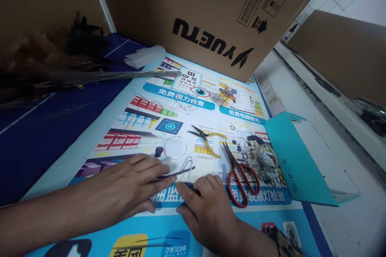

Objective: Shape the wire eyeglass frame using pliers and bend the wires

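Note:
My left hand (132,186) rests low on the printed sheet, palm down, with fingers bent together; what lies under them is hidden. Close to its right, my right hand (211,213) is curled, thumb and index finger pressed together toward the left fingertips. Whatever it pinches is too thin to make out. Just beyond both fingertips lie bent thin wires (186,166) in narrow loops. A wire ring (175,147) sits past my left hand. Yellow-handled pliers (208,138) lie open farther off. Red-handled scissors (241,178) are to the right of my right hand.
A roll of tape (267,156) sits among small rings and wire bits at right, beside an open turquoise box (304,160). A large cardboard box (193,4) stands behind. Long wires (129,74) and dark feathery material (54,56) lie at left, near a white roll (145,56).

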Demonstrator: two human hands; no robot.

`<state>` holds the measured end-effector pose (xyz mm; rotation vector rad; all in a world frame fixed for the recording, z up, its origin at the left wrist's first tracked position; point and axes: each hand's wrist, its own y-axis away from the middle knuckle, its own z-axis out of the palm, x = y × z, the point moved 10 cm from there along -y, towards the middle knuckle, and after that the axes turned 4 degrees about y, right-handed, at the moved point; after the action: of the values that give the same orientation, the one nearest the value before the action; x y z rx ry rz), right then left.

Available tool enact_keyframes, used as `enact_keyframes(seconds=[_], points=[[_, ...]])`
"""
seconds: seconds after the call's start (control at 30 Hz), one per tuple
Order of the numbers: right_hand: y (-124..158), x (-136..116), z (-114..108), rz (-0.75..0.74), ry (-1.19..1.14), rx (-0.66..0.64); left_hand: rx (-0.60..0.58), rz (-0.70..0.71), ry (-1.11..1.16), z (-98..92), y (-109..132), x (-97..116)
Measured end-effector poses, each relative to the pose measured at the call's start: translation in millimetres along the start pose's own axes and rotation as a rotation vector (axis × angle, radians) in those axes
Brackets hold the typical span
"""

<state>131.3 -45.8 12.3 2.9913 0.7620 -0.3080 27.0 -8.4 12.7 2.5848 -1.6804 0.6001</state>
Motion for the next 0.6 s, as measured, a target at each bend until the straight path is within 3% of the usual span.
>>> enact_keyframes(seconds=[0.13,0.33,0.6], points=[[2.5,2.4,-5.2,0.0,-0.041,0.038,0.017,0.01,0.008,-2.8,4.8,0.8],[4.3,7.4,-10.0,0.03,-0.086,0.045,0.159,-0.06,0.151,-21.4,10.1,-6.1],[5.1,10.3,-11.1,0.049,-0.096,0.076,0.172,0.028,0.161,-27.0,13.6,-6.6]])
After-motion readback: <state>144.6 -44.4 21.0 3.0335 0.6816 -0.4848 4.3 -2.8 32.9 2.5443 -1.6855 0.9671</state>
